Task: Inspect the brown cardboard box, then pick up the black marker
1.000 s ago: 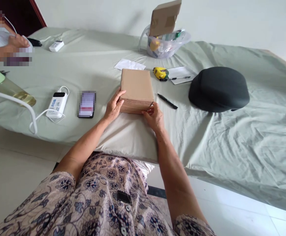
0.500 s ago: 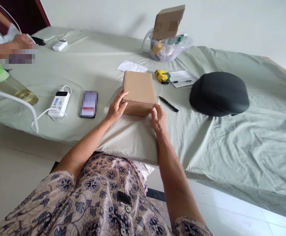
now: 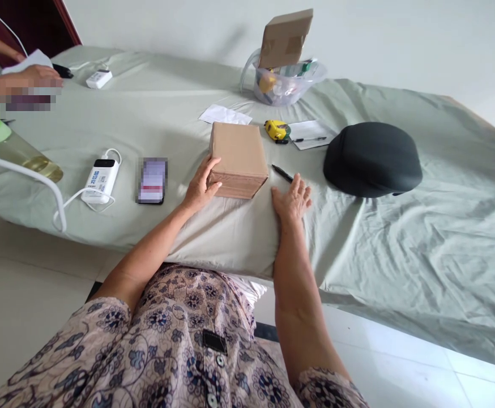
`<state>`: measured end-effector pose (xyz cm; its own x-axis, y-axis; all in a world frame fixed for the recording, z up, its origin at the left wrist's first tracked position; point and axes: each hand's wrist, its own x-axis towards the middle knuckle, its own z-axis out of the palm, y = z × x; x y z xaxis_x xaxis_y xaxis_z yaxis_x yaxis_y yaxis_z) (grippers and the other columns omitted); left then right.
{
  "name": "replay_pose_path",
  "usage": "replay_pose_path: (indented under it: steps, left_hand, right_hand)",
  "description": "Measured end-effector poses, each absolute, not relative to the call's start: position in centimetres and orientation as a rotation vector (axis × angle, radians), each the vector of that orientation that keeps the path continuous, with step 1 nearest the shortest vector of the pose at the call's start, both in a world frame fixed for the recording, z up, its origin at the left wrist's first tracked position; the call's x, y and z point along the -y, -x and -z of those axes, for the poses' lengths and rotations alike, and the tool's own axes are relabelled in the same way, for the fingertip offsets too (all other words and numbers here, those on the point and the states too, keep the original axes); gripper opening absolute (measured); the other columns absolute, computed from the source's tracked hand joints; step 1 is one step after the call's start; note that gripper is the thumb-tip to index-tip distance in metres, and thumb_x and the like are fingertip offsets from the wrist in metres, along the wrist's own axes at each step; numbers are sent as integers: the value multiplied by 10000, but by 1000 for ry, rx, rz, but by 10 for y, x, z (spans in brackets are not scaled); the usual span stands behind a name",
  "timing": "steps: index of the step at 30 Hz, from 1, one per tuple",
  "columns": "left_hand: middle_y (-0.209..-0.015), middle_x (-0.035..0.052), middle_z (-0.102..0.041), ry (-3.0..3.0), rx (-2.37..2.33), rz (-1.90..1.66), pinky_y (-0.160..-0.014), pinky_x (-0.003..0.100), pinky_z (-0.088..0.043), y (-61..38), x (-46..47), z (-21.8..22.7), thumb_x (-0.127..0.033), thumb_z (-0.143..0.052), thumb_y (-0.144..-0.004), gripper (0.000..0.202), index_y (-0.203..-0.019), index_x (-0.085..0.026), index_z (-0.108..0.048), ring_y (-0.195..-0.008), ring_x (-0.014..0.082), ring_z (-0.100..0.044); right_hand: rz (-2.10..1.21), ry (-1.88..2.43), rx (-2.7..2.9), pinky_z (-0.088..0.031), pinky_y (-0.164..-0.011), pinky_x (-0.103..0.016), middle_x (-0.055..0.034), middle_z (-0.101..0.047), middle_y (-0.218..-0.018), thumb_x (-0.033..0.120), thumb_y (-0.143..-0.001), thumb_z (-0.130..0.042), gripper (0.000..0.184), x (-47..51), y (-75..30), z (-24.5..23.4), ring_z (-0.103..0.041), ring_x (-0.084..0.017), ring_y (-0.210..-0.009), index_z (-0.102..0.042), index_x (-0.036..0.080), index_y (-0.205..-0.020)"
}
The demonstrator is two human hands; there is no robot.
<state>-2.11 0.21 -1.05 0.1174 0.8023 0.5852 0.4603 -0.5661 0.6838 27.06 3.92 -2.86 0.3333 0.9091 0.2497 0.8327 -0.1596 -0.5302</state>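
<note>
A closed brown cardboard box [image 3: 237, 157] lies on the pale green sheet [image 3: 400, 238]. My left hand [image 3: 200, 186] holds the box at its near left corner, thumb on top and fingers against the side. My right hand [image 3: 292, 198] lies flat on the sheet just right of the box, fingers spread and empty. Its fingertips reach the near end of a black pen [image 3: 282, 173], which lies between the box and my hand.
A black padded case [image 3: 372, 158] sits to the right. A phone [image 3: 151, 180] and a white power bank [image 3: 100, 180] with cable lie left. Behind the box are a yellow tape measure [image 3: 277, 130], papers, a clear tub [image 3: 285, 85] and another person's hand [image 3: 35, 75] at far left.
My right hand has let go of the box's near right corner and moved right onto the sheet beside the pen, fingers opening. My left hand has stayed on the box.
</note>
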Motion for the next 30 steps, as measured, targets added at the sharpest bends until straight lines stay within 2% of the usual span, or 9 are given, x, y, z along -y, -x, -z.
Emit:
replay_pose_path:
  steps: [4,7,9,11,16,21,24,30]
  left_hand:
    - [-1661,117,-368,-2049,-1249,-1441,-1214,487,-413,20,-1,10,-370,-589,-965,605,-1528,-289,-385,-1524,289,-390]
    - [-1656,123,-378,-2046,-1240,-1453,-1211,480,-416,20,-1,12,-382,-583,-974,601,-1532,-280,-387,-1526,285,-388]
    - [-1657,120,-381,-2049,-1231,-1457,-1208,483,-416,21,-1,13,-397,-577,-979,597,-1533,-282,-388,-1528,289,-387]
    - [-1662,116,-376,-2046,-1228,-1457,-1202,481,-423,21,-1,13,-410,-570,-983,590,-1533,-286,-394,-1528,291,-386]
    - [-1656,106,-394,-2027,-1213,-1450,-1196,468,-430,22,-3,15,-429,-553,-989,569,-1525,-287,-425,-1514,284,-407]
    - [-1636,99,-430,-2014,-1196,-1466,-1199,457,-425,22,-6,17,-499,-504,-1014,557,-1528,-296,-433,-1505,283,-424]
    - [-1623,109,-446,-2027,-1191,-1482,-1219,449,-397,22,-6,17,-558,-460,-1025,576,-1528,-278,-431,-1515,282,-413]
    - [-1588,108,-487,-2015,-1190,-1507,-1235,439,-371,19,-3,16,-576,-408,-1039,568,-1521,-277,-434,-1517,271,-409]
  right_hand:
    - [-93,2028,1441,-347,-1096,-663,-207,-554,-1382,398,-818,-596,609,-33,-266,21,-436,-407,-1324,-573,179,-1387]
    - [-61,2069,1316,-362,-1059,-644,-194,-586,-1275,330,-797,-598,374,-28,-265,17,-474,-398,-1250,-706,182,-1124]
    - [-64,2057,1279,-354,-1056,-639,-179,-598,-1248,306,-768,-613,259,-27,-265,16,-483,-392,-1234,-704,190,-981]
    - [-104,2048,1290,-347,-1061,-639,-166,-622,-1210,299,-764,-610,202,-26,-266,16,-507,-379,-1205,-661,195,-929]
    - [-137,1932,1234,-409,-1029,-574,-104,-695,-984,300,-856,-523,184,-24,-269,19,-616,-280,-978,-590,215,-1005]
    - [-253,1653,1114,-522,-814,-401,0,-639,-722,391,-911,-462,301,-20,-265,14,-677,-218,-741,-588,220,-1125]
    - [-274,1483,1113,-537,-781,-383,-7,-629,-727,443,-938,-411,370,-15,-255,4,-707,-220,-776,-596,211,-1159]
    - [-176,1263,1158,-549,-835,-432,-51,-646,-825,458,-958,-417,424,0,-234,-12,-674,-231,-837,-609,209,-1243]
